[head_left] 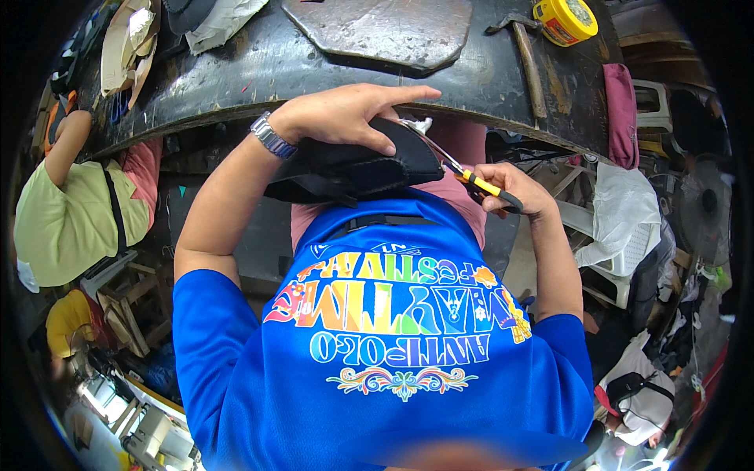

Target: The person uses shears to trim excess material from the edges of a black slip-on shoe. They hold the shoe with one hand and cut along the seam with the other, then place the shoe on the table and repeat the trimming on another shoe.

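My left hand [339, 116], with a metal watch at its wrist, grips a black piece [357, 169] that looks like a shoe upper with stitched edges. The thumb lies over this piece, and the index finger points out to the right. In my right hand [514, 188] are scissors [488, 184] with yellow and black handles. Their metal blades reach up and left along the right edge of the black piece. A small white scrap [420, 124] shows close to the blade tips. The piece rests over my lap, and its underside is hidden.
Ahead is a dark worktable [251, 90] with a stone slab [385, 31], a hammer [530, 71] and a yellow tub [565, 20]. A pink cloth roll [620, 116] hangs by its right edge. Another person [82, 208] works at left. A white plastic stool [609, 255] stands right.
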Demonstrator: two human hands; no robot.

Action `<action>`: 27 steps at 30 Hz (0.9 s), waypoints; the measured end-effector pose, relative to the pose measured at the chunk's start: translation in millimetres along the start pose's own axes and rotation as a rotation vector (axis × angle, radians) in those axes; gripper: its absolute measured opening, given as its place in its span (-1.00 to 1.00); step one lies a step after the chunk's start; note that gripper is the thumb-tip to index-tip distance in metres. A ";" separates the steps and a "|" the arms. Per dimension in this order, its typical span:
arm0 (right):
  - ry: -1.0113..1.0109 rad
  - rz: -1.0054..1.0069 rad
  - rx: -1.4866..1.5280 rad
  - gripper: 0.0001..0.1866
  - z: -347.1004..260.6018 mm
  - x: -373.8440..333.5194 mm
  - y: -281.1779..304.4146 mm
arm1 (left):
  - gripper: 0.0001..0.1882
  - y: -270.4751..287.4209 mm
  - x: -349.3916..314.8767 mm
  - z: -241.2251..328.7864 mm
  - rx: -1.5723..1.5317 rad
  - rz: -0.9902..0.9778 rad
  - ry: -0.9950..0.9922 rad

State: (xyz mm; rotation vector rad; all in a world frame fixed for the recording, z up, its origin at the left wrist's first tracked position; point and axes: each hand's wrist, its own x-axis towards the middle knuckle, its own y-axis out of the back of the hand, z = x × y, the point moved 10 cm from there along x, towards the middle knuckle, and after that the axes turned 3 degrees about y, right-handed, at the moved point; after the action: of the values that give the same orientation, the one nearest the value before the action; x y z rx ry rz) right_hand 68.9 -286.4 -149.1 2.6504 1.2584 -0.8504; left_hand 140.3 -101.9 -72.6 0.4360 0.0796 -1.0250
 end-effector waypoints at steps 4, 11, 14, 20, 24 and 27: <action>-0.006 -0.017 0.015 -0.38 -1.5 -1.3 0.2 | 0.02 -1.2 2.8 -2.0 -0.052 0.008 0.032; 0.058 -0.083 -0.006 -0.59 -14.6 10.5 -5.2 | 0.05 -3.1 2.2 -0.6 -0.140 0.026 0.052; 0.039 -0.074 0.016 -0.58 -15.3 10.4 -0.5 | 0.06 -4.4 0.5 -6.3 -0.152 0.009 0.099; 0.010 -0.082 0.049 -0.58 -11.0 7.3 4.5 | -0.16 2.1 -5.4 -11.6 -0.042 0.029 0.081; 0.048 -0.103 0.051 -0.58 -12.4 11.3 2.5 | -0.42 8.6 -35.2 -32.3 -0.004 -0.063 0.246; 0.049 -0.131 0.033 -0.57 -12.0 14.4 -0.7 | -0.47 12.3 -55.8 -41.4 -0.176 0.014 0.305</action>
State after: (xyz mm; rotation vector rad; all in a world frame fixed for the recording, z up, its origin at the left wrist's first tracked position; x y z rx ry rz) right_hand 81.0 -272.4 -146.4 2.6541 1.4568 -0.8342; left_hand 127.1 -35.2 -91.7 0.4285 0.4355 -0.9228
